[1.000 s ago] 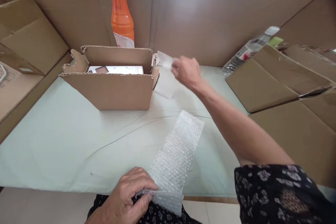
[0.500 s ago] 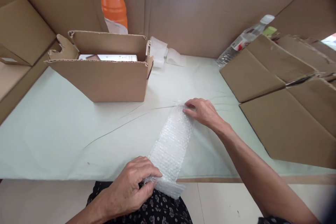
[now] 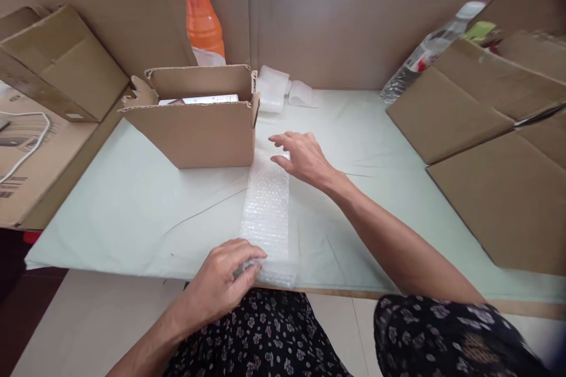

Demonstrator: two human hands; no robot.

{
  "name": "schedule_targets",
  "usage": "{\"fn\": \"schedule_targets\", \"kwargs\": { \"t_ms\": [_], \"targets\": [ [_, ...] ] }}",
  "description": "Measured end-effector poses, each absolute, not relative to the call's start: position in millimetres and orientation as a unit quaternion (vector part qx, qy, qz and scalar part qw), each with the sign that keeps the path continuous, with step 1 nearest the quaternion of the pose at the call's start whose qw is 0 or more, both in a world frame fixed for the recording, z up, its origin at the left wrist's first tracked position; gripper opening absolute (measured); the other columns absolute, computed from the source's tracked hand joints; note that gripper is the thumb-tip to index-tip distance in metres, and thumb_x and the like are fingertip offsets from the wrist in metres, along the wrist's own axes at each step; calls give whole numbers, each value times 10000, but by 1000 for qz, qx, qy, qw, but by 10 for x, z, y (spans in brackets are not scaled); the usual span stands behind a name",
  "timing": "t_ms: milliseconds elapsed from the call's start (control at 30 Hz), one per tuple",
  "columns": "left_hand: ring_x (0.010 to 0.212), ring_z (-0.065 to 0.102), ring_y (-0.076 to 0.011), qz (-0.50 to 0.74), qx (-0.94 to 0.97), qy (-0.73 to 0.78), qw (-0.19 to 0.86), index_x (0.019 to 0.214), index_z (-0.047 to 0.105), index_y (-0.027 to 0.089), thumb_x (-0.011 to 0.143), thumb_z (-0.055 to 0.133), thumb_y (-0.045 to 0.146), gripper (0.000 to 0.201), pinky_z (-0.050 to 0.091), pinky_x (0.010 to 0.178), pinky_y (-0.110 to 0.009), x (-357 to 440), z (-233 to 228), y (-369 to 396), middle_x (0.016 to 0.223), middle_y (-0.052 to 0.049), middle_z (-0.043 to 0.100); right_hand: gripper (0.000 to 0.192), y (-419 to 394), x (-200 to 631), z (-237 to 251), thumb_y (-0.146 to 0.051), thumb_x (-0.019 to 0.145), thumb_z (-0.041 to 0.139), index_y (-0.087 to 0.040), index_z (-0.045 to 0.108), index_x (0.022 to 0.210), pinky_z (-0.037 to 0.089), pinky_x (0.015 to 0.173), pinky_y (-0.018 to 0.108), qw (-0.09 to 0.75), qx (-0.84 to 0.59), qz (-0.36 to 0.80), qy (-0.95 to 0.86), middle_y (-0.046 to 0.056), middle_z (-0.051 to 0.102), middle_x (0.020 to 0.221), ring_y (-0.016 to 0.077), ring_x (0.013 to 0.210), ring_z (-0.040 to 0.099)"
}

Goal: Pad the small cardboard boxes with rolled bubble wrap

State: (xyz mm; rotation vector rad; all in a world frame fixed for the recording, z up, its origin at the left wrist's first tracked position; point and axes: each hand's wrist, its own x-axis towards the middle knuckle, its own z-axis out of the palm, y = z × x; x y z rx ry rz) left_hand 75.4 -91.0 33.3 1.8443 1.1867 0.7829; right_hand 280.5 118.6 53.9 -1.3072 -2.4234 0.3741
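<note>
A strip of clear bubble wrap (image 3: pixel 266 206) lies along the pale green cloth (image 3: pixel 336 235), running from the table's front edge toward the cardboard box. Its near end is rolled or folded over, and my left hand (image 3: pixel 225 277) pinches that end between thumb and fingers. Over the far end hovers my right hand (image 3: pixel 303 156), thumb and fingers apart with nothing between them. Just left of the strip's far end stands an open cardboard box (image 3: pixel 212 135) with a white item (image 3: pixel 207 99) showing inside.
Behind the box stands an orange bottle (image 3: pixel 204 23). Pieces of translucent wrap (image 3: pixel 272 88) lie at the back. On the right, a clear plastic bottle (image 3: pixel 428 53) leans behind cardboard boxes (image 3: pixel 499 188). A white cable (image 3: pixel 38 144) lies on a carton at left.
My right hand has let go of the bubble wrap's far end. The strip now lies straighter, its far end beside the box. The left hand keeps its pinch; the camera view has shifted.
</note>
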Motion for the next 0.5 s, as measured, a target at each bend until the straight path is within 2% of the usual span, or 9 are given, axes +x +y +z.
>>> {"fn": "schedule_targets", "kwargs": {
  "t_ms": [100, 167, 233, 333, 400, 500],
  "targets": [
    [1008, 713, -195, 278, 690, 528, 410, 1147, 693, 200, 939, 569, 199, 242, 572, 861, -294, 715, 291, -835, 1110, -63, 766, 313, 709, 3066, 565, -309, 895, 671, -204, 688, 1189, 492, 826, 347, 208, -374, 299, -853, 63, 751, 1079, 197, 873, 683],
    [1017, 720, -199, 267, 681, 536, 421, 1230, 668, 198, 938, 574, 218, 307, 582, 882, -310, 711, 274, -784, 1199, -69, 752, 297, 330, 3220, 575, -348, 908, 683, -223, 688, 1177, 528, 794, 328, 222, -341, 349, -844, 46, 756, 1043, 185, 867, 694],
    [950, 727, -185, 266, 686, 536, 413, 1283, 639, 197, 933, 574, 209, 357, 590, 874, -322, 728, 241, -727, 1217, -67, 746, 259, -18, 3291, 551, -329, 921, 677, -244, 685, 1166, 538, 806, 347, 245, -335, 330, -848, 46, 757, 1033, 191, 885, 699],
    [946, 712, -196, 277, 715, 542, 344, 1334, 602, 201, 916, 576, 171, 420, 588, 897, -365, 770, 137, -646, 1175, -71, 748, 229, -392, 3237, 410, -297, 920, 674, -245, 689, 1143, 533, 825, 391, 256, -328, 265, -870, 72, 751, 1056, 223, 946, 691],
    [988, 696, -223, 277, 738, 543, 291, 1353, 581, 182, 902, 586, 150, 452, 582, 921, -406, 782, 54, -620, 1159, -92, 736, 288, -528, 3145, 268, -315, 905, 690, -221, 679, 1177, 528, 837, 421, 236, -320, 228, -889, 107, 732, 1131, 252, 997, 673],
    [1139, 645, -258, 299, 749, 542, 236, 1390, 532, 153, 919, 607, 184, 478, 550, 994, -442, 737, -6, -653, 1255, -138, 668, 342, -615, 3010, 74, -326, 895, 697, -188, 667, 1206, 520, 852, 464, 202, -315, 169, -912, 141, 708, 1220, 295, 1046, 649]
  ]
}}
